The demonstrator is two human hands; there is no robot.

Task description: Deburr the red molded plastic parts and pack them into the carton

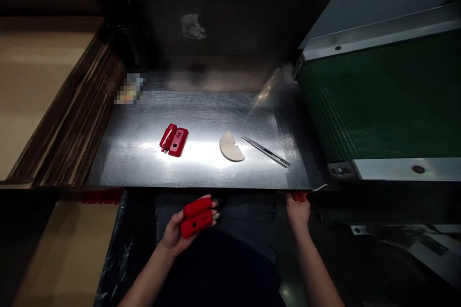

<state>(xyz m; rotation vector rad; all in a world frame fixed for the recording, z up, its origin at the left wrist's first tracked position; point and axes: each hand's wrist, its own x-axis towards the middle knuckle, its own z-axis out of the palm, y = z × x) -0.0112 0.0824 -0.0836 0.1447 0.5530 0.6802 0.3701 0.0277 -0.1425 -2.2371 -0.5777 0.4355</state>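
My left hand (175,236) is below the table's front edge, its fingers curled round a red plastic casing (196,217) with two rounded lobes, a dark round hole and small dark marks. My right hand (298,211) is at the front edge on the right, closed about a red piece (299,196); the table edge hides its fingertips and most of the piece. On the metal table (201,172) lies a similar glossy red casing (174,140). Right of it are a beige half-round pad (231,147) with a small notch and a slim silver craft knife (265,151), lying diagonally.
Stacked cardboard sheets (43,81) stand on the left. A green conveyor belt (389,96) with a metal frame borders the table on the right. Red pieces (103,196) show under the table's left front edge. A blurred-out item (130,88) lies at the back left.
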